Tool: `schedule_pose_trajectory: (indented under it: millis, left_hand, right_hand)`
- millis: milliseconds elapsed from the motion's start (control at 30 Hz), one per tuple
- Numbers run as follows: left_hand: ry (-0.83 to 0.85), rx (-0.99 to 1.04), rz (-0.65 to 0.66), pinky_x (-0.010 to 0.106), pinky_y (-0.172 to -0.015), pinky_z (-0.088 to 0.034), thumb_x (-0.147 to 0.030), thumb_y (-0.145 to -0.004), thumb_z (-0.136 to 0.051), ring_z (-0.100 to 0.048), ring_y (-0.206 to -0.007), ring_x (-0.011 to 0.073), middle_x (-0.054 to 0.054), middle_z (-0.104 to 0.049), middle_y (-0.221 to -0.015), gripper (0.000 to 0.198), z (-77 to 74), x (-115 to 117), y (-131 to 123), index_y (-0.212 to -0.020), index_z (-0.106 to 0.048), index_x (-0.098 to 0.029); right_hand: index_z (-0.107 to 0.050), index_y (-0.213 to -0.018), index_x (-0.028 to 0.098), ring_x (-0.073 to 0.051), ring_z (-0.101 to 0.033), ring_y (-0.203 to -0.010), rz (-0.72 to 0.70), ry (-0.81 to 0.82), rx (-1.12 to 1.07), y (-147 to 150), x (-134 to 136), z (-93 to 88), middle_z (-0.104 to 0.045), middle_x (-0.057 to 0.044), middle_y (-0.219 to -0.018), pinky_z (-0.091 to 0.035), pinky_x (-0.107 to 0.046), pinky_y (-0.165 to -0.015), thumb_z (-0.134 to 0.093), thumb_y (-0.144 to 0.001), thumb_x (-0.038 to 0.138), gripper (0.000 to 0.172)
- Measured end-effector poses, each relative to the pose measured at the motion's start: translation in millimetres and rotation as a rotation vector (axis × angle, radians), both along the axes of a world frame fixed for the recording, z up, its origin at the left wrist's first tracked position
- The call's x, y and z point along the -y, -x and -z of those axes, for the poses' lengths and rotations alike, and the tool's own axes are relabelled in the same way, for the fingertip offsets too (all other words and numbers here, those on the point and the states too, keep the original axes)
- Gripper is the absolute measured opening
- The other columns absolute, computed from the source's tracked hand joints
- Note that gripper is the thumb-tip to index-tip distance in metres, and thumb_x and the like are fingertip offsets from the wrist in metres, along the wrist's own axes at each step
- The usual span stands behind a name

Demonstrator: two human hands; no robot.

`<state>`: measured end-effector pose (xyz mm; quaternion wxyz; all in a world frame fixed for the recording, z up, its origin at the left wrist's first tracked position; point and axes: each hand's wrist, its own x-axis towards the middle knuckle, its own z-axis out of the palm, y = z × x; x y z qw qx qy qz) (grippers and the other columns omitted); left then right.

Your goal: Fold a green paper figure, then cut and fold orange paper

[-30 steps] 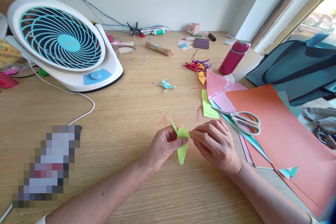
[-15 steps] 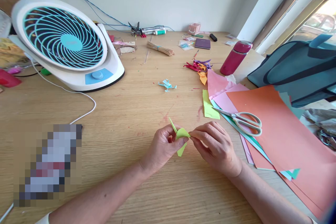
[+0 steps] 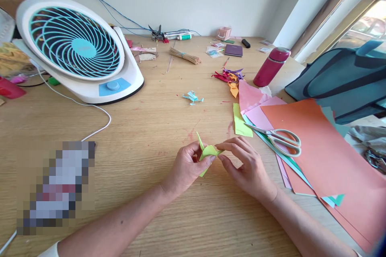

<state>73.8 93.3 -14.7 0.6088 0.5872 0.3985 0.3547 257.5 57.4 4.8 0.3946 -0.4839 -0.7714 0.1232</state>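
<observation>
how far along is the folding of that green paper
Done: the green paper is already creased into a small pointed shape, and the scissors lie on the coloured sheets. In hand: the left hand pinches it while the right hand works a flap at its top. Left: it looks unfinished, with a loose point sticking up; how many folds remain cannot be told.

Bright daylight from the window [image 3: 366, 20] at right, soft shadows, wide-angle bending at edges, sharp focus

Bare counter [image 3: 144, 128] lies open left of the hands; scissors [image 3: 279, 138] on stacked paper sheets [image 3: 319, 148] crowd the right
</observation>
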Motion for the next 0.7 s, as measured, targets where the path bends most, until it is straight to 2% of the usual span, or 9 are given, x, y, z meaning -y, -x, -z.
schedule_pose_trajectory:
  millis: [133, 233, 300, 400, 500, 600, 700]
  left_hand:
    - [0.009, 0.005, 0.0, 0.022, -0.055, -0.033, -0.038, -0.08, -0.069, -0.042, -0.059, 0.0098, -0.004, -0.049, -0.066, 0.022, -2.0, 0, -1, -0.081, -0.059, -0.018]
    - [0.028, 0.0, -0.003, 0.022, -0.054, -0.032, -0.037, -0.08, -0.069, -0.041, -0.058, 0.0096, -0.005, -0.047, -0.065, 0.022, -2.3, 0, -1, -0.081, -0.059, -0.018]
    - [0.025, -0.007, 0.004, 0.022, -0.054, -0.032, -0.037, -0.081, -0.069, -0.041, -0.058, 0.0094, -0.005, -0.047, -0.065, 0.022, -1.8, 0, -1, -0.081, -0.059, -0.018]
    - [0.017, -0.015, 0.003, 0.022, -0.054, -0.032, -0.037, -0.081, -0.069, -0.041, -0.059, 0.0094, -0.005, -0.047, -0.065, 0.022, -1.3, 0, -1, -0.08, -0.059, -0.017]
    - [0.048, 0.002, 0.0, 0.022, -0.055, -0.032, -0.037, -0.08, -0.069, -0.041, -0.059, 0.0096, -0.004, -0.047, -0.065, 0.024, -1.8, -1, -1, -0.078, -0.058, -0.017]
    - [0.073, 0.011, 0.004, 0.023, -0.057, -0.033, -0.039, -0.08, -0.07, -0.041, -0.061, 0.0098, -0.004, -0.048, -0.065, 0.026, -3.9, -3, -1, -0.076, -0.058, -0.016]
    - [0.125, 0.011, 0.025, 0.023, -0.057, -0.033, -0.039, -0.079, -0.07, -0.043, -0.061, 0.0099, -0.004, -0.048, -0.065, 0.027, -7.7, -4, 0, -0.075, -0.057, -0.015]
  right_hand:
    - [-0.066, -0.1, 0.022, -0.021, -0.063, -0.088, 0.015, 0.26, -0.24, -1, -3, 3.8, -0.068, -0.007, -0.095, -0.052, -0.036, -0.079, -0.06, -0.093, 0.031, 0.014]
    - [-0.063, -0.103, 0.022, -0.018, -0.064, -0.08, 0.005, 0.463, -0.555, -1, -7, 11.0, -0.067, -0.005, -0.091, -0.053, -0.032, -0.074, -0.067, -0.087, 0.039, 0.023]
    - [-0.061, -0.104, 0.022, -0.017, -0.064, -0.079, -0.021, 0.537, -0.724, 0, -9, 15.6, -0.066, -0.004, -0.089, -0.054, -0.03, -0.072, -0.071, -0.083, 0.04, 0.03]
    - [-0.06, -0.103, 0.022, -0.015, -0.062, -0.076, -0.051, 0.573, -0.8, 2, -9, 19.0, -0.064, -0.002, -0.084, -0.053, -0.029, -0.071, -0.073, -0.082, 0.038, 0.029]
    - [-0.058, -0.105, 0.023, -0.015, -0.061, -0.077, -0.056, 0.483, -0.708, 3, -7, 17.3, -0.062, -0.003, -0.089, -0.053, -0.03, -0.071, -0.068, -0.087, 0.031, 0.022]
    - [-0.06, -0.106, 0.024, -0.017, -0.06, -0.086, -0.024, 0.227, -0.412, 2, -4, 12.2, -0.061, -0.005, -0.1, -0.052, -0.034, -0.078, -0.063, -0.089, 0.019, 0.018]
    - [-0.063, -0.101, 0.023, -0.018, -0.06, -0.091, -0.021, -0.005, -0.156, 0, -2, 8.0, -0.06, -0.007, -0.099, -0.051, -0.035, -0.079, -0.06, -0.089, 0.01, 0.018]
